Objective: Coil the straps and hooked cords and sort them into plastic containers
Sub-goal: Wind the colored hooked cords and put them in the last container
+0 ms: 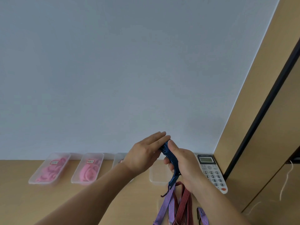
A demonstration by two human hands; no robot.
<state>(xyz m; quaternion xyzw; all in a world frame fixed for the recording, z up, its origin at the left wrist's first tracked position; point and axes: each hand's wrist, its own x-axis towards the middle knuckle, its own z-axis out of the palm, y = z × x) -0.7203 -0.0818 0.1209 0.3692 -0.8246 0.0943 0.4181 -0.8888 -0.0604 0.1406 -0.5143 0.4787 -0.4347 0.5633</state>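
Over the far edge of the desk (113,200), right hand (183,164) clamps the likely springy blue cord (168,153), left hand (142,153) flat against it; pinch across loops.

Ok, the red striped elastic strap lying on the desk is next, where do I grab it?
Probably pinch the red striped elastic strap at its far bend, coming from the right: it lies flat in long folds, the purple striped straps crowd its left edge, and the wooden desk looks bare on its right.
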